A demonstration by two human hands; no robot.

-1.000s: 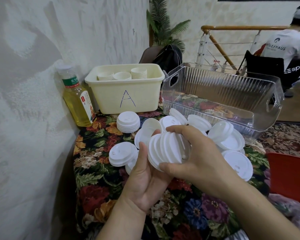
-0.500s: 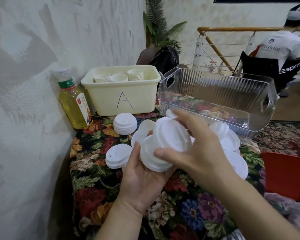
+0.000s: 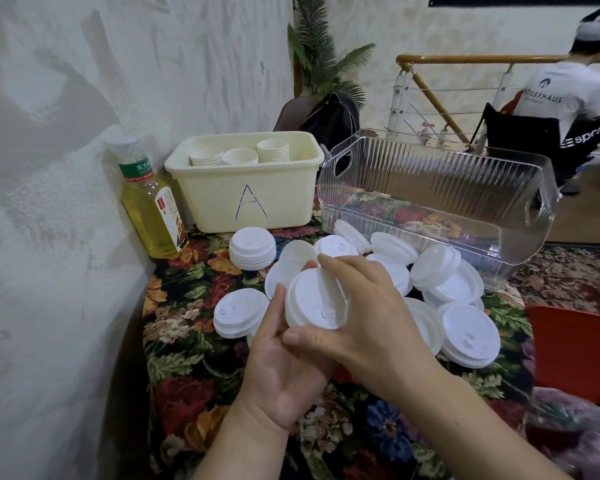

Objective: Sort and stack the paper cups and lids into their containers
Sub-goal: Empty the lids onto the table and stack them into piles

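White plastic lids fill the centre of the frame. The left hand (image 3: 284,368), palm up at lower centre, cups a short stack of lids (image 3: 314,299) from below, thumb raised along the stack's left edge. The right hand (image 3: 368,320) comes in from the lower right and clasps the same stack from above, fingers curved over its top and thumb pressed under its near edge; both hands thus grasp the stack, held just above the counter (image 3: 187,358), which is covered with a dark floral cloth.

Loose lids (image 3: 465,327) lie scattered and overlapping on the counter to the right of the hands, some leaning against the clear bin (image 3: 430,181). Two neater piles stand to the left: a taller pile (image 3: 252,248) just in front of the cream tub (image 3: 246,195), and a lower pile (image 3: 238,313) beside the left thumb.

The cream tub, marked with a blue letter A, sits at upper centre and holds nested paper cups (image 3: 239,154) in three stacks. The clear ribbed bin stands to its right; no lids show inside it.

A bottle (image 3: 149,206) of yellow liquid stands against the wall at upper left. A red object (image 3: 579,355) shows at the right edge, and a seated person (image 3: 568,98) at upper right.
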